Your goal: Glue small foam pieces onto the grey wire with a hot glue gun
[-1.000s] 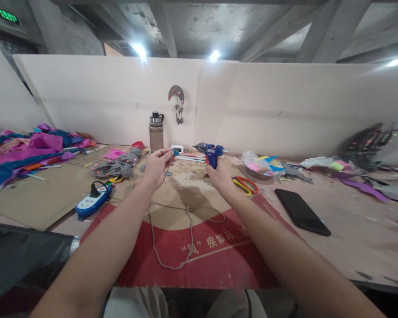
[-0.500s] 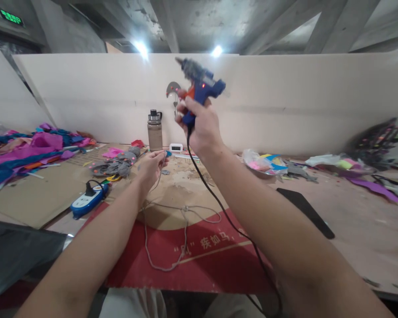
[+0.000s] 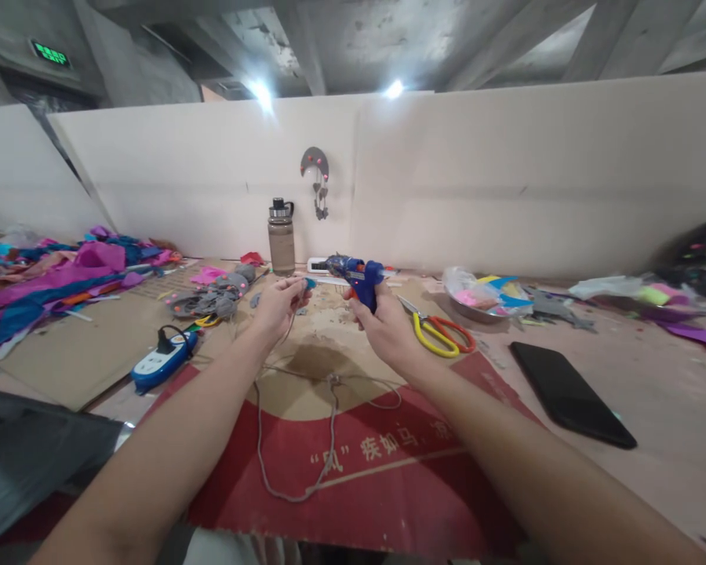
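Head-cam view, person's own 2 arms reaching fwd over a worktable. L hand [image 3: 281, 306]: thumb & fingertips pinched tog. on a small blue piece [image 3: 311, 283]; a thin gray cord [image 3: 291, 498] hangs below that hand and loops across a red-and-tan cardboard sheet [image 3: 252, 510]. R hand [image 3: 387, 326]: fingers wrapped round the handle of a blue glue gun [image 3: 363, 286], held level above the sheet's far part, nozzle aimed L, near the blue piece; can't tell if tip & piece touch. Exact finger placement on the trigger also hard to tell.

Just R of the R wrist: scissors [image 3: 434, 343] w/ 1 yellow & 1 orange handle loop. Farther R, a black phone [image 3: 572, 395] lies flat; behind it, a bowl [image 3: 476, 312] w/ colored scraps. Beyond the hands, a bottle [image 3: 281, 247] stands upright by a white panel [image 3: 476, 157], w/ a gray moon ornament [image 3: 316, 159] on it. Far L: power strip [image 3: 160, 362], fabric pile [image 3: 97, 267].
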Motion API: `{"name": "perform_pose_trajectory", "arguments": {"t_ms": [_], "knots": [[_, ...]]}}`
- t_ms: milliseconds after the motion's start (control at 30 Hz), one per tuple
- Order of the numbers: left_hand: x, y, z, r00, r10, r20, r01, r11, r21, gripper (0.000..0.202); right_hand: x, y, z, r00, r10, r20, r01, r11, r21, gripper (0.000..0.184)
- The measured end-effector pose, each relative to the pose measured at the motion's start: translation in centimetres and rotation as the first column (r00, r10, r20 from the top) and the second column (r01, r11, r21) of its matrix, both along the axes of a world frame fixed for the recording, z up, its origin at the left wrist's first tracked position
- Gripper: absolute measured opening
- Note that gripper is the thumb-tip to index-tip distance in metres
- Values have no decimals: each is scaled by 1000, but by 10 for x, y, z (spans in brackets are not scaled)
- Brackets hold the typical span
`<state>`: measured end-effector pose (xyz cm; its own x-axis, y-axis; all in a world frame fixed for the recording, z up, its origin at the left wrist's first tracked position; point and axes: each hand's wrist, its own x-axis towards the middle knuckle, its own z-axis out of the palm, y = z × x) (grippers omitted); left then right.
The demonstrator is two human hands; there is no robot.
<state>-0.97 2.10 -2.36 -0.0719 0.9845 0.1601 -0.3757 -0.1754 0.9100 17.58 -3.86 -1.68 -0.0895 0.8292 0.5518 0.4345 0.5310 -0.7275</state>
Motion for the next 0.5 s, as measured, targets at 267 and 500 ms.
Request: {"name": "perform_pose_trajectory", "arguments": {"t_ms": [267,500], "knots": [[4,-2,1,999,-26,27,25,1000,11,14,-4,-9,4,979,-79,189,79,997,7,25],[2,-3,3,1000,1,-3,-1,999,-49,21,-4,-9,3,964,-91,250,91,996,12,27]]}}
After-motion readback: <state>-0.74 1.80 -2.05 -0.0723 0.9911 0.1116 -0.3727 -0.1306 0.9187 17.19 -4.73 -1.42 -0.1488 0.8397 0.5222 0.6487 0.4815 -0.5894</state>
